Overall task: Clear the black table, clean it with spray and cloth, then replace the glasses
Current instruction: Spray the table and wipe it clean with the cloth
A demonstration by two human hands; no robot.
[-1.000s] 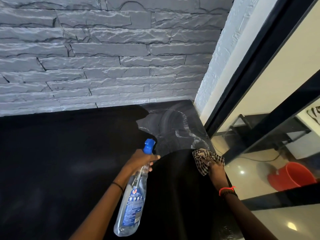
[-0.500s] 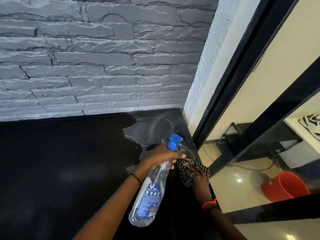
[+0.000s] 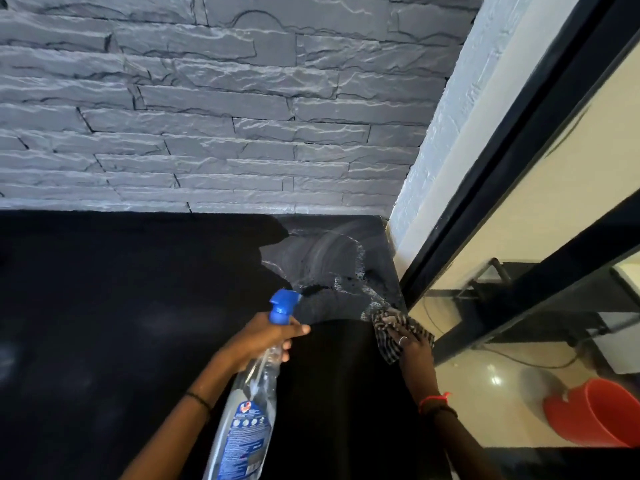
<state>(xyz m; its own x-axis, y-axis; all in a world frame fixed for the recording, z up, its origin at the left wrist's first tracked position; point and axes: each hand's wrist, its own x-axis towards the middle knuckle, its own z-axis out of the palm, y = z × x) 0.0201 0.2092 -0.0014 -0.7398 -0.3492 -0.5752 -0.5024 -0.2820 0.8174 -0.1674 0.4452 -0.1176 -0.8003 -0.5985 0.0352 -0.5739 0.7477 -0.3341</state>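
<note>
Spray bottle [image 3: 249, 410] sits in the left hand [image 3: 266, 337], whose fingers are curled tight round its neck just under the blue trigger head [image 3: 282, 301], the clear body hanging back along the forearm. Held that way, the nozzle aims forward at the far right corner of the black table [image 3: 121, 323], so a squeeze would likely land on the patch being worked; whether a finger is on the trigger I cannot tell. The right hand [image 3: 414, 348] lies flat on the checked cloth [image 3: 382, 320], fingers fairly straight, pressing it down at the table's right edge rather than clutching it. That flat press looks chosen to put plenty of fabric on the surface for wiping. 1 ring shows on a finger of that hand.

The table is matte black and runs up against the grey stone wall [image 3: 207, 116] at the back. Its far right corner carries pale curved smears [image 3: 332, 258] and a speckle of wet droplets, arcs that look like wipe marks, just ahead of the cloth; the top to the left reads dark and dull with faint hazy patches. No glasses are in view, so by my reading the clearing is done, the cleaning is partway, and the replacing is not yet begun. A red bucket [image 3: 595, 414] stands on the floor to the right, well apart from the table
</note>
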